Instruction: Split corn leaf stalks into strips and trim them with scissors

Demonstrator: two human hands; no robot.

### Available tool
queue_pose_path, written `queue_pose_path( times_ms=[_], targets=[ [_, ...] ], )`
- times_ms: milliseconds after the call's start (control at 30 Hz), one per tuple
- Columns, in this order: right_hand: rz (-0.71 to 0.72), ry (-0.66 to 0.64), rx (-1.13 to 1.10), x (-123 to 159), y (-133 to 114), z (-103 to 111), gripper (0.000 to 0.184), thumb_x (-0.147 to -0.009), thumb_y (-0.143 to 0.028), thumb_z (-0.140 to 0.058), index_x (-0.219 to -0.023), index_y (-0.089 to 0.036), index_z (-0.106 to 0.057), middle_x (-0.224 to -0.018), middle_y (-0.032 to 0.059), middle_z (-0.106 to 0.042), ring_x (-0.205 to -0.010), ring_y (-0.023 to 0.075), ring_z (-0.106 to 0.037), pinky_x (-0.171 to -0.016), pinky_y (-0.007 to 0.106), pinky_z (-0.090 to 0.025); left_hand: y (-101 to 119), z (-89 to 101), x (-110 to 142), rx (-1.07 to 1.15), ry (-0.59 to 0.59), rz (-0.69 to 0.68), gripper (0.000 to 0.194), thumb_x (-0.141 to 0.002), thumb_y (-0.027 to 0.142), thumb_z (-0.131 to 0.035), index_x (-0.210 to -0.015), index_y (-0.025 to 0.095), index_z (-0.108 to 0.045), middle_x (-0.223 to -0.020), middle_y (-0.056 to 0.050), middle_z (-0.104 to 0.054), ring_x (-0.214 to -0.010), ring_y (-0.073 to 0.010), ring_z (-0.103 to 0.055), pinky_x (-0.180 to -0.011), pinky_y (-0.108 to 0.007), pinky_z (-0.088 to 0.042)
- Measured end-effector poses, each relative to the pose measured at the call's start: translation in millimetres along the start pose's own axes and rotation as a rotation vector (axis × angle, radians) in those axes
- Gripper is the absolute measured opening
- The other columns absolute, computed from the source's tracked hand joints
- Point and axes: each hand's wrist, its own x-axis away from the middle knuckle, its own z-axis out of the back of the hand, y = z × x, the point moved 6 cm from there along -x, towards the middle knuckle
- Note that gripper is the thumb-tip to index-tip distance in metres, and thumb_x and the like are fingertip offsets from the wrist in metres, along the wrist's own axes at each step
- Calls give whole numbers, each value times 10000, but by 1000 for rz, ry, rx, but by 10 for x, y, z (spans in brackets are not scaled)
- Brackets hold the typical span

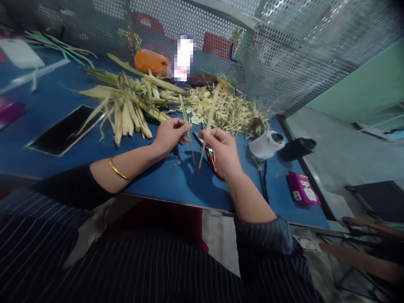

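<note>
Left hand (170, 135) over blue table (176, 181), thumb uppermost, fingertips pinching narrow strip (184, 108). Right hand (223, 152) just beside, fingers curled, pinching wider strip (212, 110) above scissors (217, 171). Both strips long, thin, pale yellow-green, side by side, steeply tilted, tops near scrap pile (236, 110); lower parts blurred, touching table or not, cannot tell.

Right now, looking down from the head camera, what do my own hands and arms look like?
Both your left hand and right hand are bare, without gloves. A thin, rounded gold bangle circles the left forearm; none shows on the right. The left arm's sleeve looks black near its edge. The right arm's sleeve is dark with pale pinstripes.
</note>
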Motion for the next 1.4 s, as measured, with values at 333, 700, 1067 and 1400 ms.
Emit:
queue_pose_path(
  times_ms=[333, 700, 1067, 1400],
  targets=[
    [-95, -183, 143, 9, 133, -140, 228, -772, -363, -681, -687, -202, -543, -569, -40, -603, -514, 116, -577, -554, 256, -414, 10, -10, 39, 52, -24, 63, 97, -749, 187, -641, -693, 143, -576, -601, 8, -567, -534, -88, -561, -451, -172, -430],
    [101, -41, 493, -119, 156, 46, 150, -823, -286, -594, -718, -219, -510, -533, -48, -524, -503, 122, -492, -554, 264, -356, 598, 323, 164, -408, 372, -959, 211, -903, 204, -539, -1095, 217, -625, -1088, -76, -648, -1031, -194, -600, -929, -353, -471],
    [384, -200, 688, -44, -122, -38, 58, -814, -218, -622, -757, -216, -611, -731, -4, -595, -680, 138, -504, -639, 267, -361, 281, -190, 143, -817, -405, -491, 193, -855, 296, -543, -868, 209, -715, -864, -52, -687, -901, -232, -617, -869, -323, -411],
    [284, 104, 401, -253, -260, 460, 62, -759, -224, -690, -725, -197, -645, -616, -31, -566, -562, 107, -492, -572, 270, -390, 321, -29, 48, -510, -295, -254, 258, -845, 266, -528, -742, 153, -736, -576, 4, -568, -499, -95, -432, -508, -217, -311]
  ],
)
